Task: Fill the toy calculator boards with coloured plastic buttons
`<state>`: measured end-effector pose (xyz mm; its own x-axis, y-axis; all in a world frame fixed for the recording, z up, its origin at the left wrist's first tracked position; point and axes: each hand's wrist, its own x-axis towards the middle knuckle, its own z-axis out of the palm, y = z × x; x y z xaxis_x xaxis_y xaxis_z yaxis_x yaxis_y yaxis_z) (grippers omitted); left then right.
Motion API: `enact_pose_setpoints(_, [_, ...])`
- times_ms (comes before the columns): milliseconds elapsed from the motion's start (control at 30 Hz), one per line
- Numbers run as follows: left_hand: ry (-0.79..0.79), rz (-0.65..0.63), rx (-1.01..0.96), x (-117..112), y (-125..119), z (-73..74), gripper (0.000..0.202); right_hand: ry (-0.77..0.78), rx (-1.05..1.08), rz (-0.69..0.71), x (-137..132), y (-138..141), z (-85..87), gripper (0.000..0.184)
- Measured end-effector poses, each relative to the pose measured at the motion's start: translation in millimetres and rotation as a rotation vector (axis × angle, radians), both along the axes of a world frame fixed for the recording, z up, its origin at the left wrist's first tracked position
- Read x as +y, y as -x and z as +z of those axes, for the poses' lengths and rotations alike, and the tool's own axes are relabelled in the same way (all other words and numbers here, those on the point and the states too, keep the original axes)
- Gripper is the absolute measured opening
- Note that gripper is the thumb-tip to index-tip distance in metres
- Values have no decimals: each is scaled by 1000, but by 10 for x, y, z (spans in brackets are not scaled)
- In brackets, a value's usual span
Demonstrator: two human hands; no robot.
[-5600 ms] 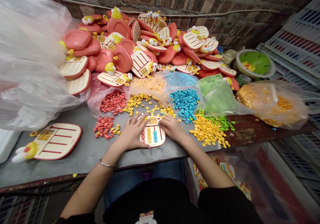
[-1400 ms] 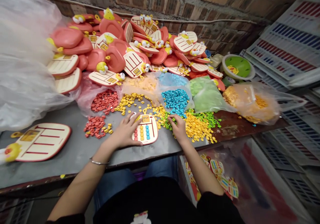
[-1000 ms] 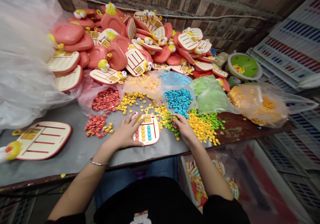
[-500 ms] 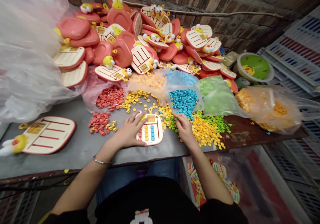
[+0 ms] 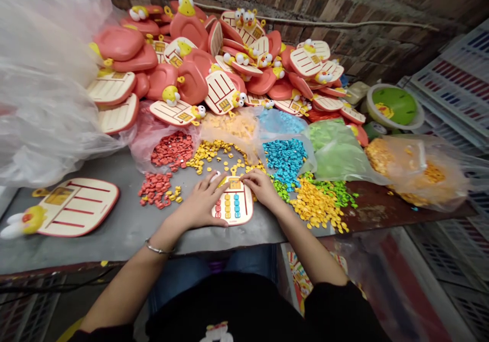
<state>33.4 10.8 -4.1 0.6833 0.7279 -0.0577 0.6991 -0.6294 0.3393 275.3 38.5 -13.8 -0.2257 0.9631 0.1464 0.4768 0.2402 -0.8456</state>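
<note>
A cream toy board (image 5: 245, 210) with a red rim and slots lies on the table before me, with columns of red, yellow and blue pieces in it. My left hand (image 5: 200, 203) grips the board's left side, thumb along the near edge and fingers over the duck-like head, which is mostly covered. At the board's upper right, my right hand (image 5: 263, 188) has its fingertips pinched together over the slot there. Whatever is between them is hidden. Just beyond that hand lie loose green pieces (image 5: 281, 191) and yellow pieces (image 5: 316, 203).
Red pieces (image 5: 156, 189) and blue pieces (image 5: 284, 153) spill from plastic bags. Another slotted board (image 5: 82, 207) lies at the left. A heap of such boards (image 5: 191, 79) rises against the brick wall. A green bowl (image 5: 395, 106) and stacked crates (image 5: 458, 77) are at the right.
My right hand has moved left from the green and yellow pieces to the board's upper right. My left hand stays on the board. The whole view has shifted slightly.
</note>
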Motion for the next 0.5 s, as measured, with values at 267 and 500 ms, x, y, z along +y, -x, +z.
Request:
enact_pose_setpoints(267, [-3,6,8,1,-6,-6,106,-148,-148,-75,-6,49,-100,6])
enact_pose_setpoints(500, [13,6,82,18,-16,43,108,-259,-420,115,-223,-107,83,12])
